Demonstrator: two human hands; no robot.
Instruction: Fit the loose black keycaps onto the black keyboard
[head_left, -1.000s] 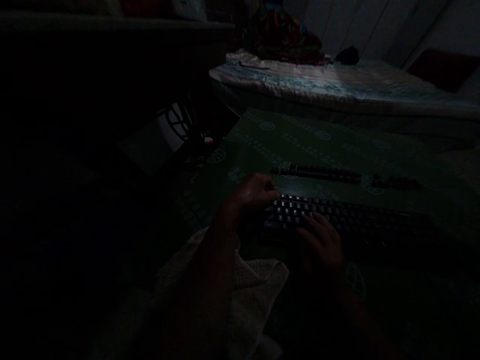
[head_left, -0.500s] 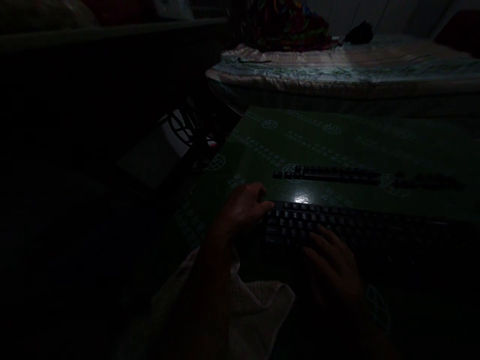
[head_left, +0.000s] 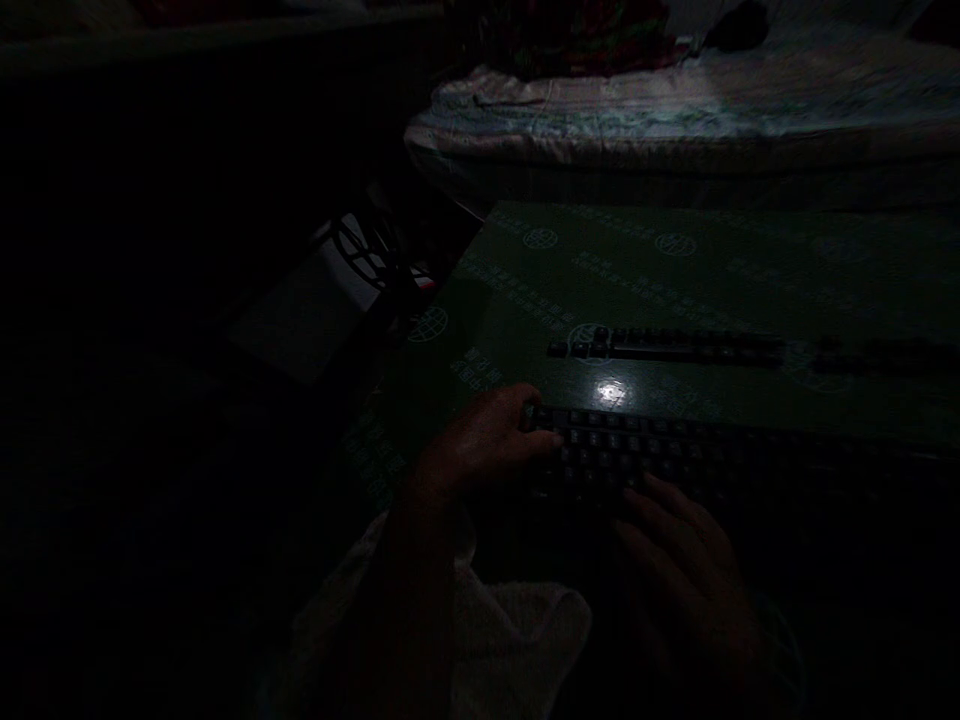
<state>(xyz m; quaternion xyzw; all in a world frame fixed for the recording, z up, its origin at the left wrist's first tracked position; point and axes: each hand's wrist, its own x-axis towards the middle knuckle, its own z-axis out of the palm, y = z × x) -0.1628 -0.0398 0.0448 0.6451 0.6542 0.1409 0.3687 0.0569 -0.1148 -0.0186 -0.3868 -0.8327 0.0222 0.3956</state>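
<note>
The room is very dark. A black keyboard (head_left: 675, 455) lies on a green printed table cover (head_left: 675, 280). My left hand (head_left: 487, 440) rests at the keyboard's left end, its fingers curled over the edge keys. My right hand (head_left: 686, 545) lies at the keyboard's near edge with its fingers stretched out toward the keys. A row of loose dark keycaps (head_left: 660, 345) lies on the cover just beyond the keyboard.
A pale towel (head_left: 517, 630) lies under my left forearm at the near edge. A bed with a light patterned sheet (head_left: 675, 110) runs along the back, with coloured cloth on it. To the left of the table stands a dark wire object (head_left: 367, 250).
The view has tilted down, so everything sits higher in the picture. My right hand has slid back toward me; my left hand stays at the keyboard's left end.
</note>
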